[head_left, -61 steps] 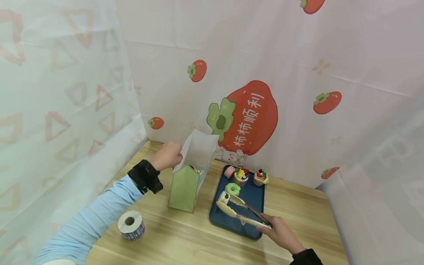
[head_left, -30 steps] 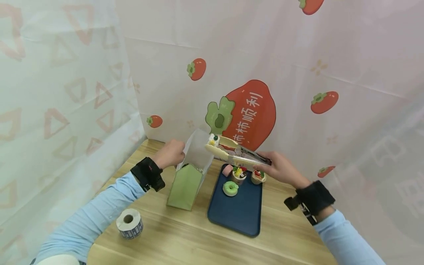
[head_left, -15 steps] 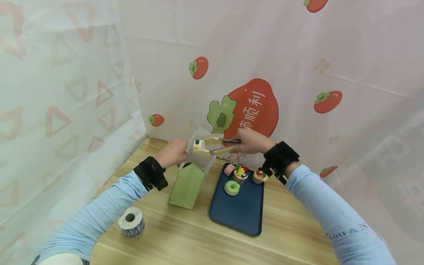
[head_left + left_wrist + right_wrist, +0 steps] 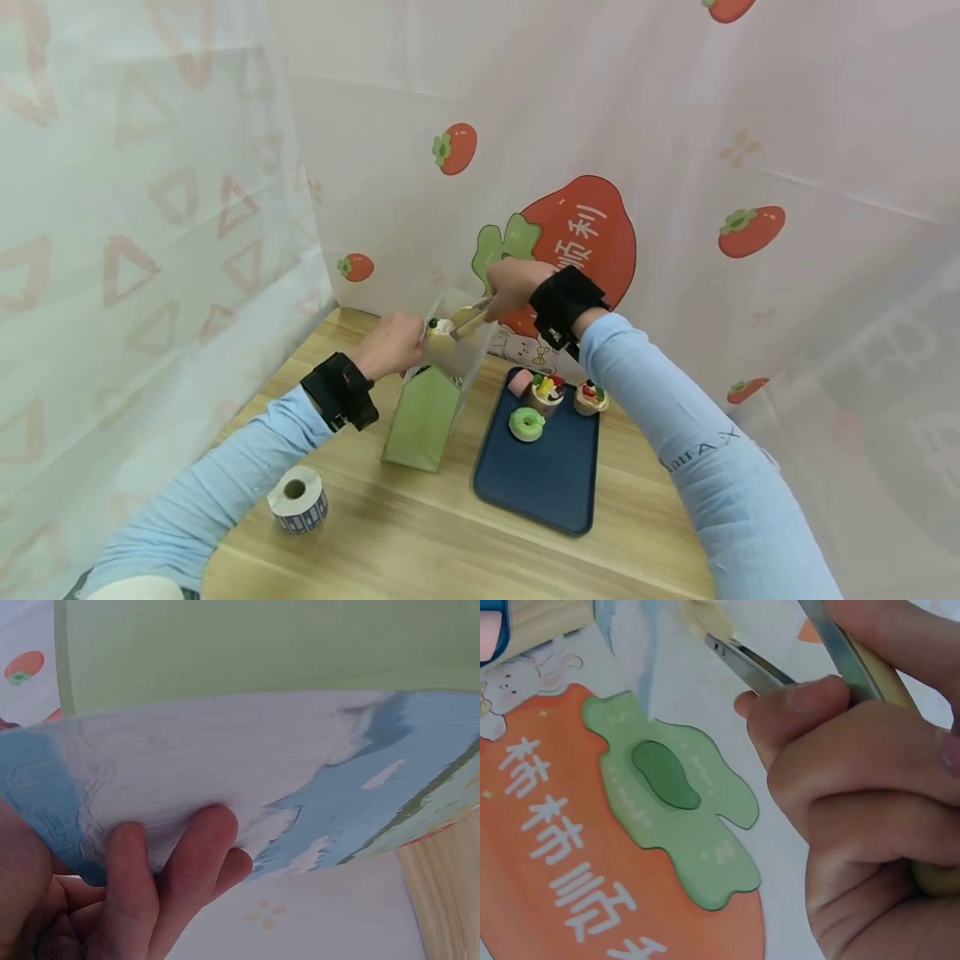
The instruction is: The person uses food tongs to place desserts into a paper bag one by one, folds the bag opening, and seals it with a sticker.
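Observation:
My left hand (image 4: 392, 343) grips the upper edge of a green paper bag (image 4: 422, 425), which stands upright on the table. In the left wrist view its fingers (image 4: 195, 851) lie against the bag's blue-and-white printed side (image 4: 180, 765). Above the bag's mouth, my right hand (image 4: 516, 285) holds food tongs (image 4: 471, 323) with cream-coloured tips, tilted down to the left. Between the tips sits a small white cake (image 4: 439, 327) with a dark topping. In the right wrist view the fingers (image 4: 877, 761) curl round the tongs' metal arms; the cake is out of sight there.
Right of the bag lies a dark blue tray (image 4: 536, 487). It carries a green doughnut (image 4: 527, 424), a pink piece (image 4: 520, 382) and two cupcakes, one a fruit-topped cupcake (image 4: 546, 397). A label roll (image 4: 297, 500) stands front left. A printed curtain (image 4: 675, 125) closes off the back.
My right hand has lifted the white cake off the tray with the tongs and carried it left, then lowered it into the bag's mouth. My left hand stays at the bag's edge.

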Available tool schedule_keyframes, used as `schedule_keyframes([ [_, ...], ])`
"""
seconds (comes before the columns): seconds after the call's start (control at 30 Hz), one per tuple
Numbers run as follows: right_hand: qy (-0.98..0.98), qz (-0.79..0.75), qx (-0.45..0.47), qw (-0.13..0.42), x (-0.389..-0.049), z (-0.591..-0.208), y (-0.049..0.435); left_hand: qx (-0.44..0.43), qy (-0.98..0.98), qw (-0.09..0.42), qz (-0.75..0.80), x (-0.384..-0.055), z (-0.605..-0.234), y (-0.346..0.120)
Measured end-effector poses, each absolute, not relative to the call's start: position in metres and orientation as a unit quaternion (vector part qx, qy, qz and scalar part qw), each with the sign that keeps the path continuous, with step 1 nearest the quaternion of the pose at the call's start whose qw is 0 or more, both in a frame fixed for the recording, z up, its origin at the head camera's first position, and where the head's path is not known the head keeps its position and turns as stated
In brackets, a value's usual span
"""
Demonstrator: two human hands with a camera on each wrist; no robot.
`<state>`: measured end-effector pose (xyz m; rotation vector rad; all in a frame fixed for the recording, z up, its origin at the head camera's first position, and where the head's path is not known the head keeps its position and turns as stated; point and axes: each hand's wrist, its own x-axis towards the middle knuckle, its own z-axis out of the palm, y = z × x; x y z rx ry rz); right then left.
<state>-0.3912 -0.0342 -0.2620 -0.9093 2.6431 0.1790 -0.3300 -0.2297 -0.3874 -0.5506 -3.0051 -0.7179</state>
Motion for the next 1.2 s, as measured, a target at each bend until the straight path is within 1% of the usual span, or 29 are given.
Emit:
schedule_keyframes([
  [0.13,0.933,0.076,-0.305,0.174,-0.395,-0.264,-0.047,-0.168,-0.959,-0.002,-0.227,-0.332,-0.388,-0.231],
  [0.3,0.934,0.105,-0.296,0.171,-0.391,-0.282,-0.053,-0.171,-0.958,-0.008,-0.229,-0.332,-0.389,-0.227],
  [0.43,0.933,0.127,-0.294,0.165,-0.388,-0.307,-0.056,-0.177,-0.956,-0.012,-0.232,-0.33,-0.39,-0.22],
  [0.6,0.93,0.131,-0.301,0.163,-0.391,-0.345,-0.059,-0.193,-0.955,-0.008,-0.226,-0.329,-0.394,-0.21],
  [0.77,0.927,0.142,-0.319,0.133,-0.402,-0.382,-0.06,-0.208,-0.952,0.004,-0.224,-0.328,-0.398,-0.203],
  [0.83,0.929,0.137,-0.318,0.131,-0.404,-0.392,-0.059,-0.209,-0.951,0.0,-0.23,-0.327,-0.399,-0.2],
  [0.97,0.934,0.111,-0.31,0.141,-0.404,-0.399,-0.056,-0.21,-0.948,-0.004,-0.238,-0.326,-0.401,-0.198],
  [1.07,0.929,0.113,-0.321,0.144,-0.403,-0.398,-0.052,-0.203,-0.947,-0.007,-0.249,-0.325,-0.401,-0.201],
  [1.2,0.92,0.112,-0.343,0.153,-0.396,-0.376,-0.044,-0.188,-0.948,-0.012,-0.258,-0.324,-0.399,-0.21],
])
